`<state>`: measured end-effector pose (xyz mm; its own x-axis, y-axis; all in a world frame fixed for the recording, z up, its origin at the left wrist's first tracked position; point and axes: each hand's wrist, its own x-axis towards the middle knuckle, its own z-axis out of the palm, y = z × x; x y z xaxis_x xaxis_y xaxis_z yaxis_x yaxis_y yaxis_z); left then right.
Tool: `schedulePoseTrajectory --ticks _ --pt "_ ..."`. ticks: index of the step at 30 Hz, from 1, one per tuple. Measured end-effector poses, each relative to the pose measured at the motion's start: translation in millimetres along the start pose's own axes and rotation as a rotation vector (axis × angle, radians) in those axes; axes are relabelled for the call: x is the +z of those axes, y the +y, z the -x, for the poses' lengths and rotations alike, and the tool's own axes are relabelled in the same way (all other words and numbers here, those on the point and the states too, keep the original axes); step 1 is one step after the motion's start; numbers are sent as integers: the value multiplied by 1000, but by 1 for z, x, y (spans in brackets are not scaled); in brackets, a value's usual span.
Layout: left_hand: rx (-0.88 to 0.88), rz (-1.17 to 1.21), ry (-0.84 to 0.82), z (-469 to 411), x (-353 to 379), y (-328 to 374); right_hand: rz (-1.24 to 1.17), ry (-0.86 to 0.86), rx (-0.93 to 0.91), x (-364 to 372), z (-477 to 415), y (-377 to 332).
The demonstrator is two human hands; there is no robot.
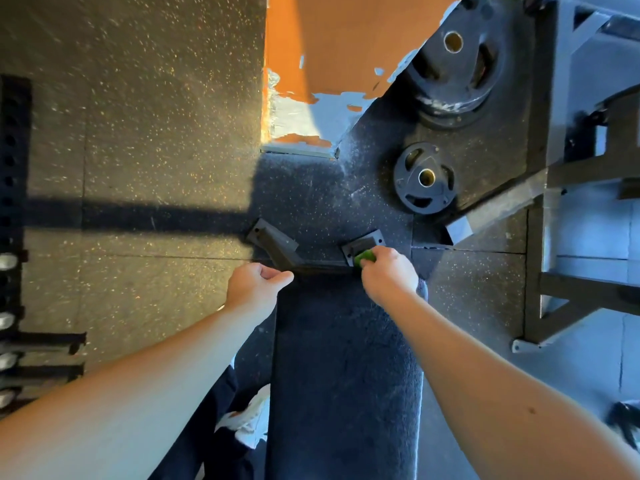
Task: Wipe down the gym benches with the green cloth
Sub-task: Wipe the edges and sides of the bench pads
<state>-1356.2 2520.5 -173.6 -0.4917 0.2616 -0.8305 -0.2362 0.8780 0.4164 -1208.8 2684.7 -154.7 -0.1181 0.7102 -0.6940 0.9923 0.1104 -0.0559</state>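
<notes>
Most of the green cloth [364,258] is hidden inside the right hand [388,275], which clutches it at the far right corner of the dark padded bench [346,358]; only a small green bulge shows past the knuckles. The left hand [258,284] sits at the far left corner with its fingers curled, but I cannot tell whether it grips the edge. The bench's near end is cut off below. Two weight plates [424,178] lie on the floor beyond.

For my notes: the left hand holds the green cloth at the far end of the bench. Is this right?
Not quite. The head view shows the right hand holding the green cloth at the far end of the bench; the left hand has no cloth.
</notes>
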Motion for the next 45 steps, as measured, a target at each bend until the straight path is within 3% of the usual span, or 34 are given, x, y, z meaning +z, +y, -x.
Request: schedulePoseTrajectory --ticks 4,7,12,16,21,25,28,35,41,45 --pt "-4 92 55 8 2 -5 -33 -179 -254 34 21 -71" --pt "45 91 35 10 0 -5 -34 -284 -359 26 17 -69" --pt "106 63 10 13 -5 -11 65 -206 -225 -13 -2 -7" --pt "52 117 26 12 -1 -13 48 -134 -170 -2 2 -17" --pt "2 218 47 15 0 -20 67 -230 -355 41 17 -84" --pt "28 197 17 16 -1 -22 150 -331 -514 53 24 -99" --pt "42 226 21 20 -1 -25 67 -369 -539 45 23 -85" --pt "33 232 27 25 -2 -27 -7 -102 -244 13 17 -28" --pt "-58 376 12 23 -10 -35 0 -152 -414 44 38 -79" --pt "-21 546 76 34 -33 -33 -421 -248 -457 31 55 -73"
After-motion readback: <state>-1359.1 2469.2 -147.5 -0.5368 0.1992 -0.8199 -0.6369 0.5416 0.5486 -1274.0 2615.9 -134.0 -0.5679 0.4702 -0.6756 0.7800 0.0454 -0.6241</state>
